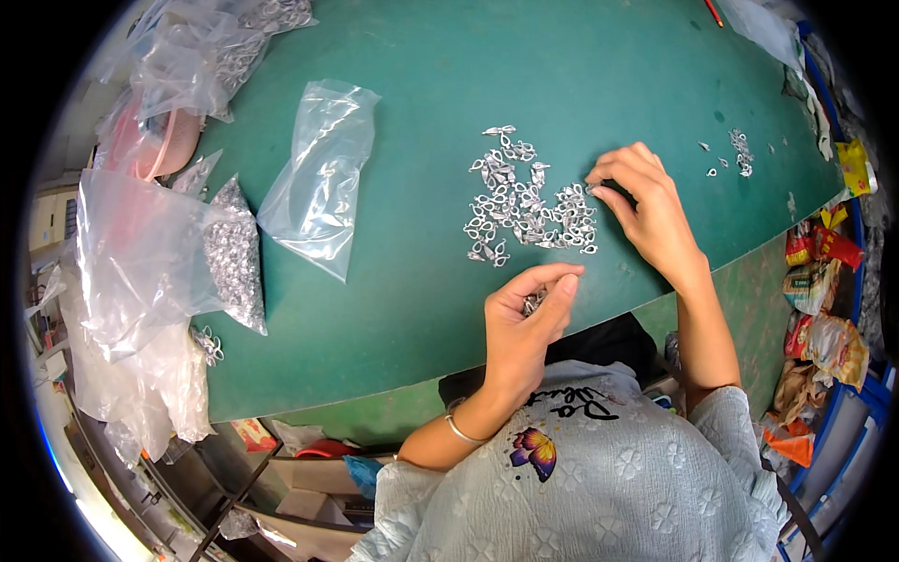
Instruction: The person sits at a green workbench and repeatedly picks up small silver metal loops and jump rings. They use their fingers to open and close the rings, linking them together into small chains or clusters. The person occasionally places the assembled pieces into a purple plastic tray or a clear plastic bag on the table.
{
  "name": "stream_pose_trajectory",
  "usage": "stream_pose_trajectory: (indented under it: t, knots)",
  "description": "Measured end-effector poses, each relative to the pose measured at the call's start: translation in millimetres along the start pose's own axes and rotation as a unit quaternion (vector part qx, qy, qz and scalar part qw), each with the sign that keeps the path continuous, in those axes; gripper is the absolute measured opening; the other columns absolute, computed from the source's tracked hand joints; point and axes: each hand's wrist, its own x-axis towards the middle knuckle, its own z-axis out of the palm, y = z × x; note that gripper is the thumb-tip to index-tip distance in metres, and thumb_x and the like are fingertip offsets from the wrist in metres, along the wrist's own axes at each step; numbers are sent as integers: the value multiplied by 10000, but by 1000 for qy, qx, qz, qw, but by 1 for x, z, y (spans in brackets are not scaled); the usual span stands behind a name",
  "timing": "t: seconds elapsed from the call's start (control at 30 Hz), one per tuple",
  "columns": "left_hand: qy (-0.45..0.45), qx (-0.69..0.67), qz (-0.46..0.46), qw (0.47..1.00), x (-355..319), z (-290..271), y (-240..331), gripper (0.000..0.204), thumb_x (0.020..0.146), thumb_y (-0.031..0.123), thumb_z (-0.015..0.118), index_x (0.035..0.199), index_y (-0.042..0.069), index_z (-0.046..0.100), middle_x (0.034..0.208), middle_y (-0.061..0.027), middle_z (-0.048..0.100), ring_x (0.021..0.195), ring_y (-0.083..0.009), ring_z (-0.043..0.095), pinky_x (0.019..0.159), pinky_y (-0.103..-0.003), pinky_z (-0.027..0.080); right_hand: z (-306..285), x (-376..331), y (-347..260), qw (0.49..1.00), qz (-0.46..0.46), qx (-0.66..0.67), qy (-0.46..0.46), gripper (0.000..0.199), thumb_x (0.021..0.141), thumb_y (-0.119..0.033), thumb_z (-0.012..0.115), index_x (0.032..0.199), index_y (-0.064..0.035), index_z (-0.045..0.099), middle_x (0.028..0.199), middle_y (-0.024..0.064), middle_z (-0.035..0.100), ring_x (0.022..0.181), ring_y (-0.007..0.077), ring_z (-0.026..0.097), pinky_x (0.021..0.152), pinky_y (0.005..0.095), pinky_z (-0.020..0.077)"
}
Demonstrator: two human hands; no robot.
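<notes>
A loose pile of small silver teardrop-shaped metal pieces (529, 214) lies on the green tabletop in front of me. My left hand (526, 323) is curled just below the pile, with several of the same metal pieces (534, 301) showing inside its closed fingers. Thumb and forefinger of that hand reach toward the right. At the pile's right edge, my right hand (650, 206) has thumb and fingertips pinched around a small metal piece (590, 189), only partly visible. Its other fingers are bent above.
A flat clear plastic bag (323, 178) lies left of the pile. Farther left are a bag filled with metal pieces (236, 255), crumpled plastic bags (140, 262) and a pink basin (173, 145). A few pieces (740, 152) lie at far right. Colourful packets (824, 281) sit beyond the right edge.
</notes>
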Motion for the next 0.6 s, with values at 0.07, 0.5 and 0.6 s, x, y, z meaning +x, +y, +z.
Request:
stream_pose_trajectory:
  t: [0.07, 0.5, 0.6]
  knots:
    - [-1, 5, 2, 1000, 0, 1, 0, 156, 856, 88, 576, 975, -5, 617, 633, 59, 444, 495, -4, 315, 418, -170, 212, -1, -3, 2, 999, 17, 37, 23, 105, 719, -8, 621, 823, -15, 612, 799, 65, 580, 764, 221, 515, 674, 303, 412]
    - [6, 111, 100, 989, -1, 15, 6, 144, 781, -5, 633, 923, 9, 651, 632, 67, 441, 571, -11, 371, 503, -157, 298, -17, -38, -45, 955, -14, 289, 71, 170, 660, 35, 678, 822, 24, 629, 799, 91, 619, 722, 191, 551, 614, 265, 424]
    - [17, 132, 115, 984, -3, 18, 10, 112, 782, -5, 633, 891, 1, 654, 633, 62, 457, 586, -10, 389, 509, -154, 305, -22, -38, -52, 962, -31, 258, 79, 142, 666, 32, 675, 800, 32, 627, 787, 101, 615, 727, 216, 564, 646, 285, 441]
